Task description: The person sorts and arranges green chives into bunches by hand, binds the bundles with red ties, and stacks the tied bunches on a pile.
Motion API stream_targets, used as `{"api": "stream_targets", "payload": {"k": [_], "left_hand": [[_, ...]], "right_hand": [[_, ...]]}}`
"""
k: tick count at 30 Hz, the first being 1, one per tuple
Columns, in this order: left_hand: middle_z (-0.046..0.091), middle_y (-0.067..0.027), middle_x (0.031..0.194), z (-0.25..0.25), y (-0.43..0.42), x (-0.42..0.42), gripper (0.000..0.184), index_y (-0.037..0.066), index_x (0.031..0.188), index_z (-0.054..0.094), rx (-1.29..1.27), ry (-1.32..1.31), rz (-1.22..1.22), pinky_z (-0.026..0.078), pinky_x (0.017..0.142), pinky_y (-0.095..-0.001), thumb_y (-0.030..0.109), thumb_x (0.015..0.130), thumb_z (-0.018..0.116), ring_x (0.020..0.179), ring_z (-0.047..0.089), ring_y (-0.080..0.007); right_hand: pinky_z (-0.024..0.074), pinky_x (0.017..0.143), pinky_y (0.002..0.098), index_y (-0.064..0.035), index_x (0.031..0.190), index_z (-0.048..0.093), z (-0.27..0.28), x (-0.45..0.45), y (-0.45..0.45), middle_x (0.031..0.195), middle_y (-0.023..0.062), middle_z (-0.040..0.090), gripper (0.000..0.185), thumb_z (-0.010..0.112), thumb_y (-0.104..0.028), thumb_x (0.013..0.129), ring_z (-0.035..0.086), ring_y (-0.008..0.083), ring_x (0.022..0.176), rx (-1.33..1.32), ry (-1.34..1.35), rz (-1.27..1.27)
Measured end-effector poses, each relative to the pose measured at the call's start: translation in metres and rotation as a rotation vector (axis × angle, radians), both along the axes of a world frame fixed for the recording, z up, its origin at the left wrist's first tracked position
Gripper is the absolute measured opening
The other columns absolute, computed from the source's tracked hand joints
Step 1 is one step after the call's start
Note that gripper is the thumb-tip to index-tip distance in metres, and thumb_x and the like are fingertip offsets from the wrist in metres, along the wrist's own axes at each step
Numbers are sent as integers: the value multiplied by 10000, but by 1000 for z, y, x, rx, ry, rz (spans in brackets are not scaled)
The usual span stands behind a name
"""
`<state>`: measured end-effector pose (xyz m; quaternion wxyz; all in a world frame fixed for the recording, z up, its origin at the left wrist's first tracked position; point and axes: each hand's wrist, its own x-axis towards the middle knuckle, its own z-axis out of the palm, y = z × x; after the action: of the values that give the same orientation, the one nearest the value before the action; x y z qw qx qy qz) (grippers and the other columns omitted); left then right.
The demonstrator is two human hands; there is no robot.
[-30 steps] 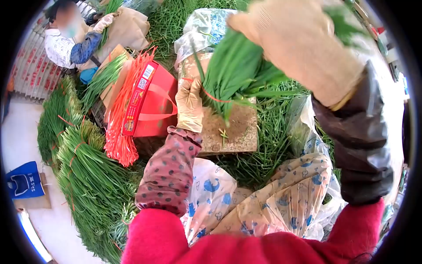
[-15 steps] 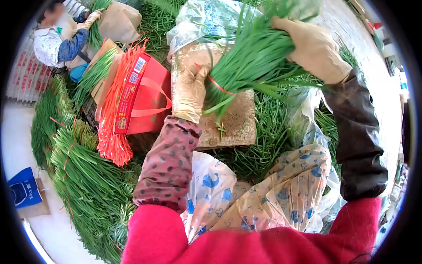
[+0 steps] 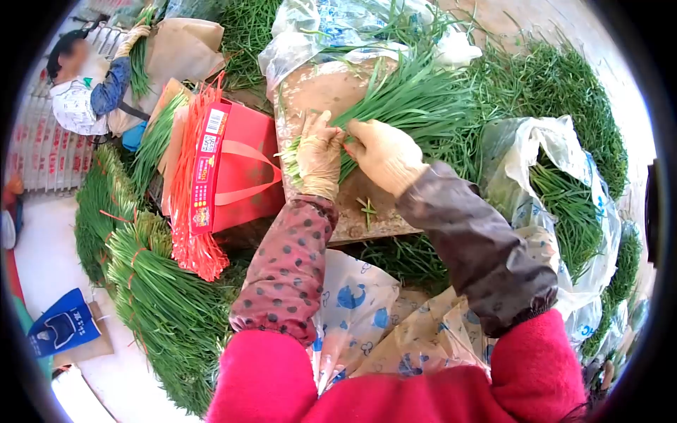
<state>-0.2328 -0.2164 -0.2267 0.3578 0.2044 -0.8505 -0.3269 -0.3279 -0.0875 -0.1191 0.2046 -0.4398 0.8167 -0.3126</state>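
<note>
A bunch of green garlic chives (image 3: 423, 95) lies across a worn wooden board (image 3: 374, 225), its pale cut ends to the left and its leaf tips to the right. My left hand (image 3: 319, 158), in a cream glove, is closed over the stem end. My right hand (image 3: 388, 151), gloved too, pinches a red tie (image 3: 347, 140) close against the stems, beside the left fingers. Most of the tie is hidden by the hands. A few cut stem bits (image 3: 367, 210) lie on the board below.
Left of the board stands a red bag (image 3: 247, 176) with a bundle of red ties (image 3: 190, 190) against it. Tied chive bundles (image 3: 166, 296) are piled lower left. Loose chives (image 3: 557, 92) and a plastic bag (image 3: 518, 144) lie right. Another person (image 3: 88, 106) holds chives upper left.
The bunch has come down from above the board onto it. My right hand has moved from the leaves to the stem end, beside my left hand. The view has shifted slightly.
</note>
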Motion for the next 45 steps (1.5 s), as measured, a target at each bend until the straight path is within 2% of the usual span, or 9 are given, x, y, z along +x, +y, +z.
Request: {"api": "stream_targets", "payload": {"k": [3,6,10,14,20,25,34,39,45], "left_hand": [[589,-180,1156,4,10,-2,275,30,1077,657,784,187,54,478,883,-370,8,804,625,1012,580,-341],[597,-179,1148,5,4,2,315,25,1111,643,283,-65,59,475,881,-357,2,798,622,1027,585,-314],[605,-166,1103,11,8,1,249,-2,1028,643,493,-103,136,470,865,-356,24,781,648,1013,586,-295],[645,-68,997,58,8,6,371,-8,1100,619,207,-365,68,482,808,-279,22,754,749,902,589,-158],[600,-45,990,31,1,13,404,8,975,602,744,-308,19,452,900,-288,-33,624,798,992,570,-163],[621,-74,943,13,3,13,327,17,939,619,448,-183,-12,483,814,-304,-44,647,754,876,605,-225],[621,-130,1032,31,11,16,545,36,1122,570,509,-257,76,491,809,-315,8,627,797,933,602,-278],[261,-168,1483,53,19,10,1337,50,1469,170,-117,-1013,63,166,1125,-552,530,444,881,1406,177,-351],[224,-191,1503,-15,27,11,1093,51,1461,243,-524,-1421,141,154,1101,-603,626,657,710,1406,191,-351]], "right_hand": [[489,781,425,-56,1059,660,-17,7,-18,918,179,641,269,597,-247,882,612,365,882,-156,-232,-140],[494,800,381,-57,1081,667,-37,7,-28,979,167,658,299,641,-261,864,619,361,912,-286,-316,-198],[510,752,347,-52,1130,657,-43,2,-38,925,140,691,325,655,-244,868,657,284,786,-390,-226,-114],[422,550,218,-36,1128,634,-17,-13,-50,830,-15,668,295,592,-246,926,537,58,617,-316,-1005,-418],[444,574,218,-67,1194,615,-10,-33,-55,880,-23,677,351,594,-281,917,570,38,675,-245,-831,-450],[476,853,410,-86,1148,623,-4,-28,-40,1062,187,644,388,677,-263,808,595,362,1033,121,-184,78],[511,690,330,-37,1026,678,-49,5,-49,870,108,701,238,655,-208,862,668,243,783,-128,-268,-180],[499,642,250,24,1119,632,-23,-14,-47,890,51,687,325,662,-172,862,614,91,737,-65,-908,-308],[499,691,270,-14,994,697,-33,3,-73,844,85,699,213,639,-138,831,635,152,742,-138,-682,-220]]}}
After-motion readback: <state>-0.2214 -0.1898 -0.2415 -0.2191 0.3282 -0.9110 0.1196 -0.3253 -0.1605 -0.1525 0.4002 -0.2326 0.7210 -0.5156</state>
